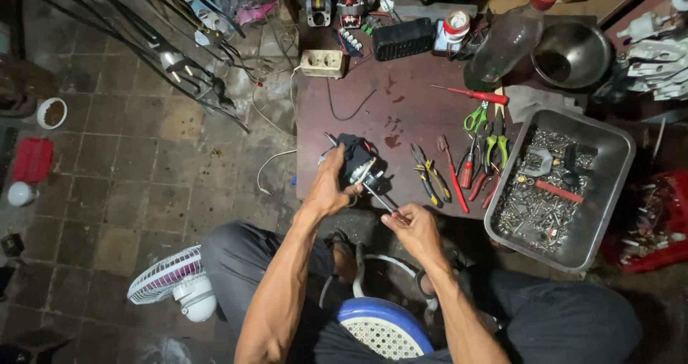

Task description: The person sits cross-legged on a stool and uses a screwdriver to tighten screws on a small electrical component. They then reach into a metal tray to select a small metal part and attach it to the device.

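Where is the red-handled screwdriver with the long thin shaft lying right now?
In the head view, the red-handled screwdriver lies alone on the dark tabletop, upper right of centre, just above the green-handled scissors and below the clear plastic bottle.

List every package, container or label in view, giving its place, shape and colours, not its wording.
Plastic bottle: table's far edge, lying tilted, clear, red cap.
Tape roll: left of the bottle, round, white and red.
Steel bowl: right of the bottle, round, silver.
Metal tray: table's right side, rectangular, grey, holding screws.
No screens or signs.

Left hand (331, 188) curled gripping; right hand (412, 224) pinched, forearms extended.
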